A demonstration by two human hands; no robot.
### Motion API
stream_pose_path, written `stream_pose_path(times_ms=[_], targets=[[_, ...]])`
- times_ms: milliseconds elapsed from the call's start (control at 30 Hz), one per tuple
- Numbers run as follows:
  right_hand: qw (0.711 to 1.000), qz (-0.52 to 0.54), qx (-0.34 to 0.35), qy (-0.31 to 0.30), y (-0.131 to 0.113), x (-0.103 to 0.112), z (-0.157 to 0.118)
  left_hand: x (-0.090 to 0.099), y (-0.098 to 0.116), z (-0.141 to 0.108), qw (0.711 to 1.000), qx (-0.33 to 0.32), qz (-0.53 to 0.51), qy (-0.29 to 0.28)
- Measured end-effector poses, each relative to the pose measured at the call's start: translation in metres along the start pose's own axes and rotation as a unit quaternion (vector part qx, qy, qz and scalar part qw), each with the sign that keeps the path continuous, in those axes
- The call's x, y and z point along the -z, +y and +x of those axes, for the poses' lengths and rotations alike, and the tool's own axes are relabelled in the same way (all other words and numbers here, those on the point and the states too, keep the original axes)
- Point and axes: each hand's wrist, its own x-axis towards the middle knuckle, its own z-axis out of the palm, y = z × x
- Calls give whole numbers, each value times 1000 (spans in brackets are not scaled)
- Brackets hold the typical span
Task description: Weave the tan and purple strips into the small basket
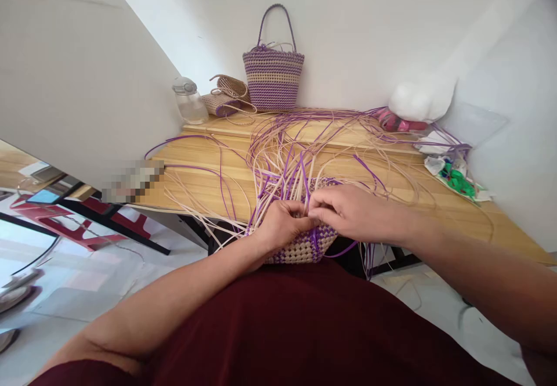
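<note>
A partly woven basket (300, 250) in purple and beige rests at the table's front edge against my body, many loose purple and beige strands (282, 168) spreading from it. My left hand (285, 223) lies on its near left side, thumb and fingers pinched together at the weave. Close against it, my right hand (343, 212) is closed too, its thumb and index finger pinching at the same spot. Whatever is between the fingertips of either hand is too small to make out.
On the wooden table (452, 217), a finished purple and beige bag (274, 81) stands at the back beside small woven pieces (221, 101) and a clear bottle (190, 103). White and pink bundles (420, 104) and a green-filled packet (456, 180) lie right.
</note>
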Motion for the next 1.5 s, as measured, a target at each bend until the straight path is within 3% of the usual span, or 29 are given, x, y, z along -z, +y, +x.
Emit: stream_pose_path(times_ms=[167,300,400,500,633,767,1033,1267,1500], targets=[[995,7,14,95,25,-7,16,-1,-3,-1,998,31,-47,1],[993,-62,25,94,19,-10,3,0,-4,-1,997,37,-68,-3],[993,-105,-29,47,8,-7,-10,0,-5,-2,997,37,-74,1],[995,-59,-81,25,4,-8,-16,-1,-6,-2,996,22,-87,16],[993,8,-100,65,7,-18,-17,-2,-9,-1,992,10,-122,10],[984,62,-130,103,8,-33,-19,-1,-9,2,996,5,-91,19],[942,216,-204,154,14,-56,-21,-5,-3,16,997,71,9,18],[913,321,-210,141,16,-56,-32,-8,-10,8,990,90,-105,21],[906,333,-223,134,14,-58,-33,-6,-12,4,992,54,-112,-8]])
